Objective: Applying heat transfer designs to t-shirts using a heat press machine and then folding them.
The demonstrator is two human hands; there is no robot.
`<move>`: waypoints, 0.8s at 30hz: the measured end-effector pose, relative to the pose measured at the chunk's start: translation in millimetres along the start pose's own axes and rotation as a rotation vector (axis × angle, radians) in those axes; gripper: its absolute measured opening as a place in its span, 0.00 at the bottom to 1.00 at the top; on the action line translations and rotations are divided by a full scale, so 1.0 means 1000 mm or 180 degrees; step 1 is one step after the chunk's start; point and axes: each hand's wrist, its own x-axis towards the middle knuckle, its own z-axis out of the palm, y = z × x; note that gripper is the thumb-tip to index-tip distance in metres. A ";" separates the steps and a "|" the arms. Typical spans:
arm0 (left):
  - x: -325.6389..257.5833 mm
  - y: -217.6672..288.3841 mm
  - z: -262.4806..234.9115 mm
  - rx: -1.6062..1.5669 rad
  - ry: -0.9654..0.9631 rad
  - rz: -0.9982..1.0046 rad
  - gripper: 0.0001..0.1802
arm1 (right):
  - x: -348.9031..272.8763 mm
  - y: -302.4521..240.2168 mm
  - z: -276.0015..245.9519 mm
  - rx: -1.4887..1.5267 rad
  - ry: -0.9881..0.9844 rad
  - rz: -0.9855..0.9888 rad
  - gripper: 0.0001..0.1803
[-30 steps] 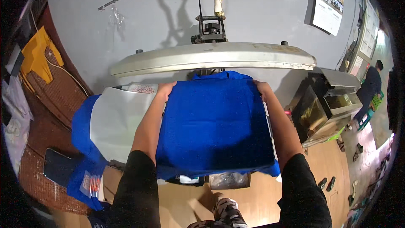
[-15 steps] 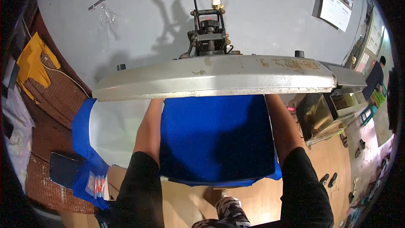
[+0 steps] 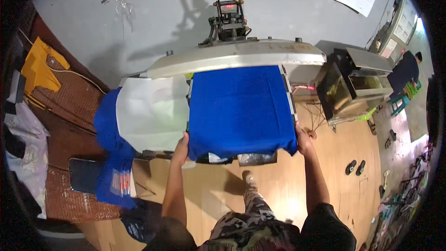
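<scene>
Both hands, left hand and right hand, clench the blue shirt's hem under the grey press plate.

Blue garment: cloth, matt, flat and smooth, fine knit grain; both hands grip its near edge, left hand and right hand. Press plate over its far edge: bare metal, dull grey, scuffed, rust-coloured patches on top. White sheet to the left: paper-like, matt, faintly creased. Blue pile further left: cloth, matt, rumpled. Floor: wood planks, light, a soft sheen. Far wall: painted, matt grey. Phone at near left: glossy dark screen, lying on coarse woven brown matting.
</scene>
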 end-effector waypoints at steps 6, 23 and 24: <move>-0.022 -0.004 -0.035 0.0998 0.0697 0.0103 0.28 | -0.072 -0.009 -0.034 -0.2187 0.0699 -0.1348 0.17; 0.120 0.032 0.006 -0.0112 0.0028 0.0168 0.23 | 0.124 -0.082 0.010 -0.1675 -0.0075 -0.1584 0.19; 0.154 0.035 0.016 0.0040 -0.0054 0.0358 0.23 | 0.151 -0.096 0.027 -0.1798 0.0068 -0.1478 0.20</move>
